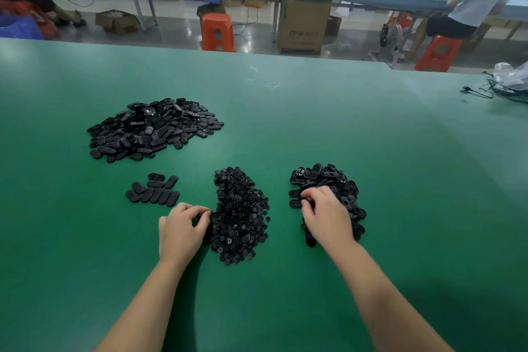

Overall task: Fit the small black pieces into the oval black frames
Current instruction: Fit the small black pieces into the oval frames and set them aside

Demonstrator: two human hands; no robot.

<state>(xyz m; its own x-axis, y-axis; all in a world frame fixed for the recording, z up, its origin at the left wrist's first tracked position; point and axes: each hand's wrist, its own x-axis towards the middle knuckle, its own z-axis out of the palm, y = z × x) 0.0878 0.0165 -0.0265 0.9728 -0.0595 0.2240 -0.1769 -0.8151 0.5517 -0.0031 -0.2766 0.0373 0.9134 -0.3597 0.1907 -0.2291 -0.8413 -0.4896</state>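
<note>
A green table (285, 128) is filling most of the frame. At upper left, a large pile of oval black frames (154, 128) is lying, with a small flat group of frames (154, 191) below it. At lower centre, the left hand (181, 228) is curling its fingers at the edge of a heap of small black pieces (240, 217); whether it is pinching one, I cannot tell. To the right, the right hand (325, 216) is reaching into a second frame pile (337, 180), fingers bent; its grasp is hidden.

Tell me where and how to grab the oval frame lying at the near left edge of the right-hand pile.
Pinch that oval frame across its narrow width, coming from above on its left, table side. It lies flat with its long axis running away from you, and only that side is bare of the frame pile.
</note>
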